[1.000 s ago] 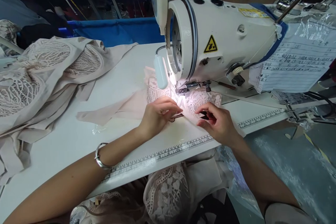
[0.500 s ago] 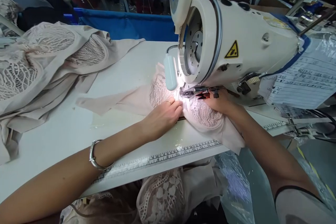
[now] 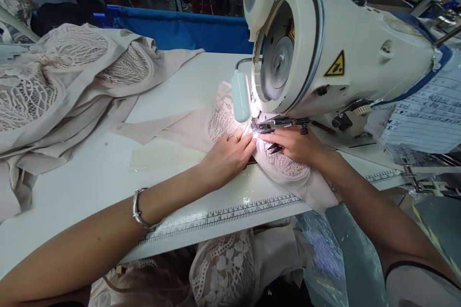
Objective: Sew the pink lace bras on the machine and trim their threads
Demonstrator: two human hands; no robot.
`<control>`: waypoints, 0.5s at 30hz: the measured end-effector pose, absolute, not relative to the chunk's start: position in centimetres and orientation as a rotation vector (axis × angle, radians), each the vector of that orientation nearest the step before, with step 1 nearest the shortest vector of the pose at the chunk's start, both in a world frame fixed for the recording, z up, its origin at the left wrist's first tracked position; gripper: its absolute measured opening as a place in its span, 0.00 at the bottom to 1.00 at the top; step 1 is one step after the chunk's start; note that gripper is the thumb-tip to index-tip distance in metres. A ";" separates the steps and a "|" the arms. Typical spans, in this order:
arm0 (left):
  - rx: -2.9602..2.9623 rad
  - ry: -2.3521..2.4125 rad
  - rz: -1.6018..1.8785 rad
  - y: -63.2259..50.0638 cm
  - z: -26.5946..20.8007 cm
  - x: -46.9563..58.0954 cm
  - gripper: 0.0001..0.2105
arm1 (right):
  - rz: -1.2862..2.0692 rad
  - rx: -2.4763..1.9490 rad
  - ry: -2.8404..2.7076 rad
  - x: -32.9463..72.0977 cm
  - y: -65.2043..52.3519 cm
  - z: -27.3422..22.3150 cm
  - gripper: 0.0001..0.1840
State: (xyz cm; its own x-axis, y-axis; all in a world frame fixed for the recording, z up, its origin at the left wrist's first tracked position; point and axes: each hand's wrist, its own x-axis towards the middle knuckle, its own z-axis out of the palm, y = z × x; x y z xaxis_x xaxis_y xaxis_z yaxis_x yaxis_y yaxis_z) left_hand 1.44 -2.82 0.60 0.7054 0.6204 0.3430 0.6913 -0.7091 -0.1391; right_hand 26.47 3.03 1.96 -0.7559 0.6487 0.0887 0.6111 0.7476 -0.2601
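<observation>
A pale pink lace bra (image 3: 288, 165) lies under the presser foot (image 3: 262, 127) of a white sewing machine (image 3: 356, 48). My left hand (image 3: 230, 158), wearing a ring and a bangle, pinches the bra's edge just in front of the foot. Close by on the other side, my right hand (image 3: 298, 144) stretches its index finger to the lit spot at the foot. Thread snips (image 3: 275, 148) are tucked in that hand, dark blades pointing left over the lace cup. The needle tip is lost in the lamp's glare.
A small lamp (image 3: 240, 97) hangs beside the needle area. More lace bras (image 3: 82, 67) are heaped on the table's left, and others (image 3: 223, 266) lie below its front edge. A ruler strip (image 3: 223, 218) runs along that edge. Handwritten papers (image 3: 428, 110) hang at right.
My right hand has come left from behind the foot to the bra's edge, bringing the snips' blades forward. My left hand keeps its pinch. The machine's round end disc now looks smeared; the view has shifted slightly.
</observation>
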 end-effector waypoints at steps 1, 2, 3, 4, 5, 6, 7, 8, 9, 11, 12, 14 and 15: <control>-2.664 -1.036 -0.395 -2.7 0.6 1.4 0.14 | 0.333 -0.988 -2.771 26.4 3.0 1.8 0.33; -2.676 -1.033 -0.400 -2.7 0.6 1.3 0.13 | 0.333 -0.969 -2.783 26.4 3.0 1.6 0.34; -2.692 -1.034 -0.409 -2.5 0.7 1.2 0.13 | 0.332 -0.953 -2.795 26.3 2.9 1.5 0.35; -2.709 -1.035 -0.423 -2.4 0.7 1.1 0.13 | 0.345 -0.946 -2.796 26.3 2.9 1.5 0.35; -2.725 -1.035 -0.442 -2.2 0.6 1.0 0.14 | 0.359 -0.947 -2.793 26.2 2.8 1.5 0.36; -2.739 -1.034 -0.462 -2.0 0.6 0.8 0.14 | 0.366 -0.952 -2.791 26.1 2.8 1.5 0.36; -2.751 -1.030 -0.485 -1.8 0.6 0.7 0.14 | 0.366 -0.960 -2.786 26.1 2.7 1.6 0.36; -2.759 -1.027 -0.509 -1.6 0.5 0.5 0.15 | 0.363 -0.970 -2.781 26.0 2.6 1.7 0.36; -2.764 -1.025 -0.536 -1.3 0.5 0.3 0.15 | 0.361 -0.978 -2.778 25.9 2.5 1.7 0.36; -2.769 -1.025 -0.589 -0.8 0.4 0.0 0.14 | 0.360 -0.984 -2.770 25.7 2.3 1.7 0.36; -2.771 -1.020 -0.610 -0.6 0.3 -0.1 0.14 | 0.364 -0.983 -2.767 25.7 2.3 1.7 0.37; -2.776 -1.007 -0.632 -0.3 0.3 -0.3 0.13 | 0.378 -0.977 -2.767 25.6 2.1 1.7 0.37; -2.780 -1.003 -0.641 -0.1 0.3 -0.4 0.13 | 0.380 -0.983 -2.764 25.5 2.1 1.6 0.36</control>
State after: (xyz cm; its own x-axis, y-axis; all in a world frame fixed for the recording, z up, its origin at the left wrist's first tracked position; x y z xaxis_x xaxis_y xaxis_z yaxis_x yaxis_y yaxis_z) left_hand -0.37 -0.13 0.27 0.6915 0.5826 0.4271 0.6322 -0.7741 0.0324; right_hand 25.55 2.08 1.61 -0.7642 0.6393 0.0855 0.5924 0.7482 -0.2988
